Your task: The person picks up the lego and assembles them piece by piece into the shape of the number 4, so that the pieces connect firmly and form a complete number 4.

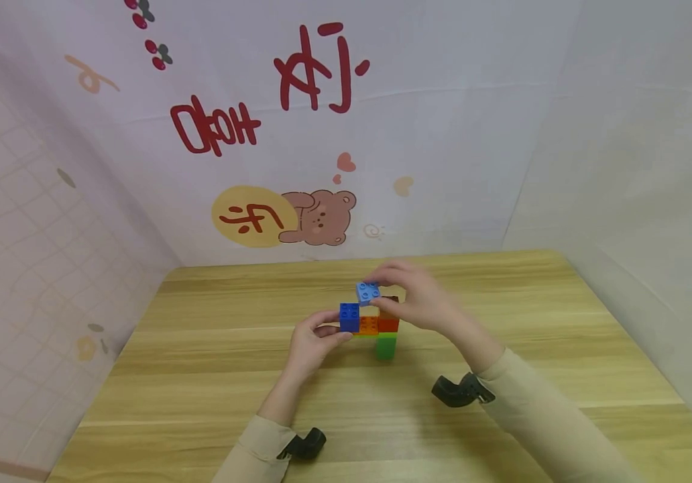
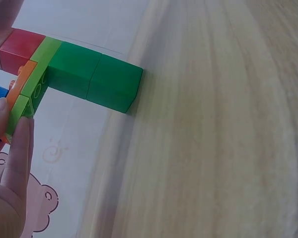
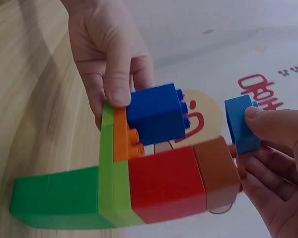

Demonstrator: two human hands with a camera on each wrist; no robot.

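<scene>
A toy building-brick structure stands upright on the table. Its base is two green bricks [image 2: 94,77], topped by a light green brick [image 3: 120,198] that sticks out to the left. On that sit a red brick [image 3: 166,186] with a brown brick [image 3: 216,173] over it, and an orange brick [image 1: 369,325] carrying a dark blue brick [image 1: 349,318]. My left hand [image 1: 312,345] grips the overhanging end, thumb by the dark blue brick and fingers underneath. Between thumb and fingers my right hand [image 1: 421,298] pinches a light blue brick [image 1: 367,293], held apart from the structure, above the orange brick.
The wooden table [image 1: 201,369] runs back to a white printed cloth [image 1: 442,121], with more cloth at both sides. Black curved wrist mounts [image 1: 456,391] are on both sleeves, low over the tabletop.
</scene>
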